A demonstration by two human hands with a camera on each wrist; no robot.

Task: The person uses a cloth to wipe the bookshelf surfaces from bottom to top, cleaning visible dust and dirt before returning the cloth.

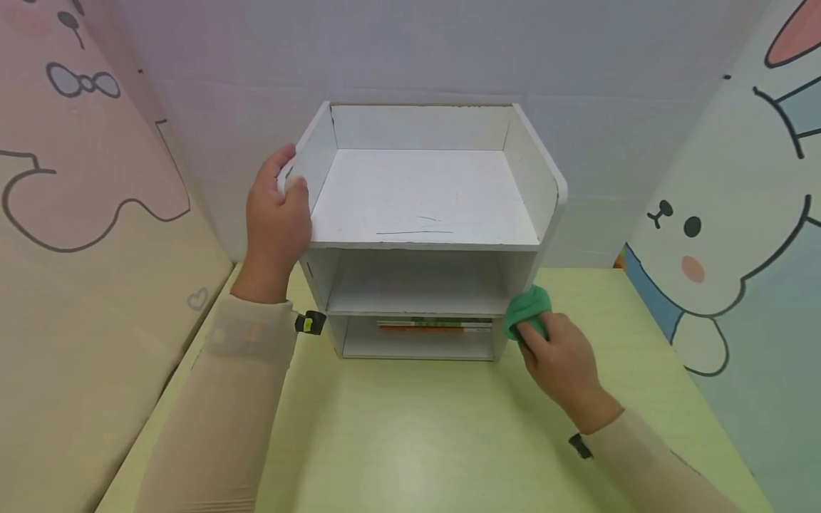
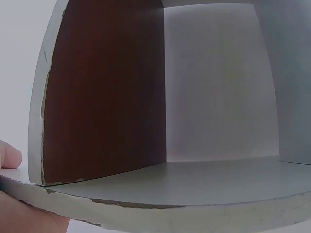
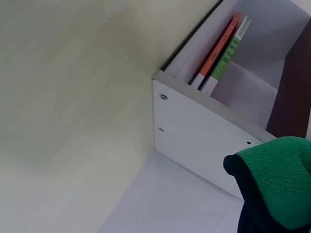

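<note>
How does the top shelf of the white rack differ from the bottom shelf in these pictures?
The top shelf is open above, with only low side walls; the bottom shelf is closed in under the middle board. The top shelf lies bare, with faint dark marks, while the bottom shelf holds flat books. The left hand grips the wall by the top shelf; the right hand presses a green cloth low, near the bottom one. Both are white.
</note>
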